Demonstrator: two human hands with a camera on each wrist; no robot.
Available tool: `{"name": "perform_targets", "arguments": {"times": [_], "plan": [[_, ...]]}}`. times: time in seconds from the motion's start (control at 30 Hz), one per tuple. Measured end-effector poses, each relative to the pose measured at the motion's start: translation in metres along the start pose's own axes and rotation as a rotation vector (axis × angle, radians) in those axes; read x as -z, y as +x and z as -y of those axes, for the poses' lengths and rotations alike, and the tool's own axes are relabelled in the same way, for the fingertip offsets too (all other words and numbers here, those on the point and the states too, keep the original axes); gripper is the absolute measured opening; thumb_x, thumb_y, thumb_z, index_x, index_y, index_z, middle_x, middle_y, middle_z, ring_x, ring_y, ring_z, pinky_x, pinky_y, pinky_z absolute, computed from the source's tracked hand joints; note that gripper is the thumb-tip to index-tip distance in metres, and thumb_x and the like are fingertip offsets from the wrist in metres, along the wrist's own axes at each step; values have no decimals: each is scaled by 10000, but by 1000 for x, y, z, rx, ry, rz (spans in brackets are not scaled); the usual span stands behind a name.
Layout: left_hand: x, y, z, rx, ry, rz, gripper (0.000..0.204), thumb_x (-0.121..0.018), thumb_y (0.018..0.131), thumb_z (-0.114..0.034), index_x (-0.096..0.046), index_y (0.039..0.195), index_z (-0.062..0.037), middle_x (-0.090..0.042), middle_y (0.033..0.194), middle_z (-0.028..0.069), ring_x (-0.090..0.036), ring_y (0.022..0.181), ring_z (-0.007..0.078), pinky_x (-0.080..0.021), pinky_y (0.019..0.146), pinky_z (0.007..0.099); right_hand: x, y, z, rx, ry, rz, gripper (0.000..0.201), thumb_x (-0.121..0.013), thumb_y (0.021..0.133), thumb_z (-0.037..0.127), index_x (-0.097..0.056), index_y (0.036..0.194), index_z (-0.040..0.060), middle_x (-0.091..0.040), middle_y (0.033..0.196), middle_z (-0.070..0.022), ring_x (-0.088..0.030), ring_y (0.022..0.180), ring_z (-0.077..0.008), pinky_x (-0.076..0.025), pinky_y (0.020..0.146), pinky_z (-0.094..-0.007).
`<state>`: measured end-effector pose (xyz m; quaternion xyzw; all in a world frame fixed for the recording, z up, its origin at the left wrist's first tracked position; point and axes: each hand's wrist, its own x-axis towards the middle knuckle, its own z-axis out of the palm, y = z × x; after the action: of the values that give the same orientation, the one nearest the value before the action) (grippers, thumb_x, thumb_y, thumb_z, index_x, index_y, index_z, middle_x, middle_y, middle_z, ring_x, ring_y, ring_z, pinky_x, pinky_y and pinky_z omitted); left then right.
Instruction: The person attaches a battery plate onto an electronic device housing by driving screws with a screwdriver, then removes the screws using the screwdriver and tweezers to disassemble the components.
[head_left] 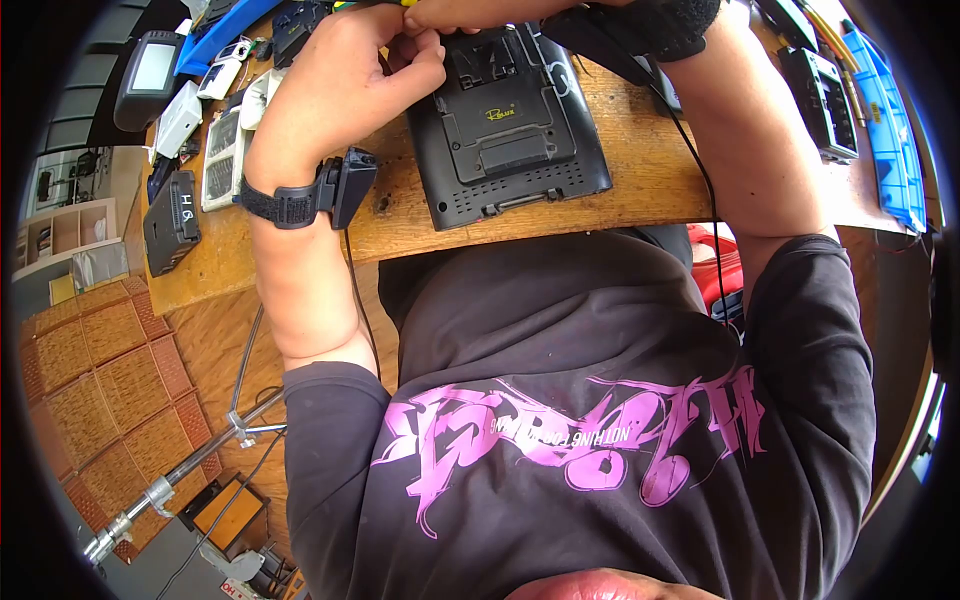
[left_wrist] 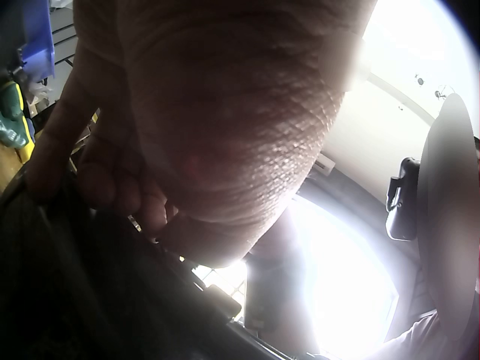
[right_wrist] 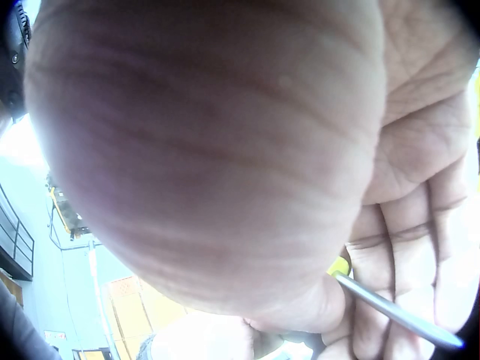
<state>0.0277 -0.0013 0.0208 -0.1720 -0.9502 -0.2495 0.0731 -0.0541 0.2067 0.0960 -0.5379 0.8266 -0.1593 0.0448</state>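
Note:
A black device [head_left: 510, 125] marked "Rolux" lies on the wooden table, its back facing up. My left hand [head_left: 350, 80] is at its upper left edge; in the left wrist view the curled fingers [left_wrist: 112, 180] of that hand grip along the dark casing [left_wrist: 97, 277]. My right hand [head_left: 490, 12] reaches across the top of the device, partly cut off by the frame. In the right wrist view my right hand [right_wrist: 247, 165] holds a screwdriver by its yellow handle [right_wrist: 339, 266], with the metal shaft [right_wrist: 397, 311] sticking out past the fingers. The screwdriver's tip contact cannot be seen.
The wooden table [head_left: 640, 190] has its front edge close to the body. Small electronics and a divided white box [head_left: 222, 160] stand at left, beside a black box [head_left: 172, 222]. A blue tray [head_left: 885, 130] and black charger [head_left: 825, 100] are at right. Cables hang from both wrists.

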Motion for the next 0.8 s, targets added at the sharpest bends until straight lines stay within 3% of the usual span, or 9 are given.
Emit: {"name": "perform_targets", "arguments": {"times": [0.17,0.8], "plan": [[0,0,1,7,-22,2,296,-756,934,-186,-727,1075,73,-734,898,141,-689,834,199,-547,783,354,-6,2,-6,70,-44,-52,322,-676,942,177,-737,1085,-105,-766,993,-317,-763,917,-448,-602,812,-457],[-1,0,1,-11,-27,-2,286,-748,942,-173,-727,1093,69,-722,885,117,-677,830,179,-539,780,339,-4,3,-6,69,-52,-35,333,-676,947,190,-735,1088,-106,-768,988,-315,-765,918,-448,-601,809,-460]]}}
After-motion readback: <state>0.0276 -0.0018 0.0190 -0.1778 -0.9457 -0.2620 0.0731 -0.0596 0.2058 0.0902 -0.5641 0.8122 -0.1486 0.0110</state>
